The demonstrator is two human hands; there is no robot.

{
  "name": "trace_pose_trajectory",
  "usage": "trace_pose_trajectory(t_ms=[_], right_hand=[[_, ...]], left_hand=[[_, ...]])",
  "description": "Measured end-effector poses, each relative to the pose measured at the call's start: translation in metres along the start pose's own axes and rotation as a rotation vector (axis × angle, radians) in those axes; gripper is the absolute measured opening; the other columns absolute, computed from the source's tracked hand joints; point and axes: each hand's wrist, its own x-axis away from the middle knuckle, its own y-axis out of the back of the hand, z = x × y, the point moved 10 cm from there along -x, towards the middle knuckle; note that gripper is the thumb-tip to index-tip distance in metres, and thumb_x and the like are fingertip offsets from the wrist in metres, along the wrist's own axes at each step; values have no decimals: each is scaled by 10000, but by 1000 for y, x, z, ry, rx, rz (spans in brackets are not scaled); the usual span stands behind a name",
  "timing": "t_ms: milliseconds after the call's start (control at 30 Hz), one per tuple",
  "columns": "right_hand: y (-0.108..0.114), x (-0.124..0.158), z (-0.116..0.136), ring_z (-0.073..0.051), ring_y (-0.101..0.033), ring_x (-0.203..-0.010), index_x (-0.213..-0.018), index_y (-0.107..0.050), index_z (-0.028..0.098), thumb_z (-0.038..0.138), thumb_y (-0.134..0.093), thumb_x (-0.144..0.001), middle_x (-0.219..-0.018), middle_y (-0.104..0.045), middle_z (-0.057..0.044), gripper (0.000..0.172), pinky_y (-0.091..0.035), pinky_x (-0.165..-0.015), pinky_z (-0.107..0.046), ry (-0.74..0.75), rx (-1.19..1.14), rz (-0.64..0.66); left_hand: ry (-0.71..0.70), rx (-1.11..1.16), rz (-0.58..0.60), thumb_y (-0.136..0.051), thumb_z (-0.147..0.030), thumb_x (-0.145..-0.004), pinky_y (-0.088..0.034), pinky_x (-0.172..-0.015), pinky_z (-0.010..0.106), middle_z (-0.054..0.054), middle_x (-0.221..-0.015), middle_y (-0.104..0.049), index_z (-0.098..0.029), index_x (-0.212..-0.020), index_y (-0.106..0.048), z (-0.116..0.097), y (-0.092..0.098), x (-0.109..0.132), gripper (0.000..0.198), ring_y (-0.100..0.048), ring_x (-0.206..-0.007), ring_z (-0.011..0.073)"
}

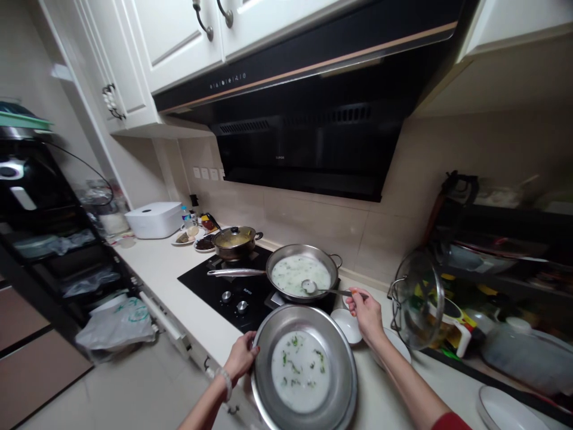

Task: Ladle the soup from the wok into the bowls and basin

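My left hand grips the rim of a wide steel bowl, which holds white soup with bits of green. My right hand is closed round the handle of a ladle. The ladle's cup lies over the white, green-flecked soup in a steel wok, at the wok's near right side. This wok stands on the black cooktop, its long handle pointing left. The steel bowl is in front of the wok, close to me.
A lidded pot sits on the back left burner. Small white bowls stand right of the cooktop. A glass lid leans upright by the rack at right. The range hood hangs above.
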Motion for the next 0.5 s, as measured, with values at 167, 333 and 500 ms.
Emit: trace_pose_trajectory(t_ms=[167,333,500], right_hand=[[3,0,0,-100,-448,-414,-841,-583,168,438,-674,-657,-523,-575,22,339,-318,-365,-206,-18,0,7],[5,4,10,-94,-454,-424,-865,-593,164,439,-683,-660,-535,-581,22,355,-325,-370,-192,-3,-16,13],[10,18,27,-97,-469,-434,-914,-612,152,444,-710,-647,-556,-598,1,408,-353,-372,-190,-6,-22,57]], left_hand=[[13,1,-5,-596,-267,-679,-412,-666,268,27,-733,-618,-117,-1033,-626,3,0,-1,386,-551,-705,173],[13,2,-5,-598,-269,-683,-409,-656,262,9,-698,-594,-128,-1031,-627,5,-1,-2,377,-538,-690,166],[30,-24,-1,-570,-167,-678,-378,-619,248,-19,-620,-523,-115,-985,-635,3,-2,-2,318,-485,-618,138]])
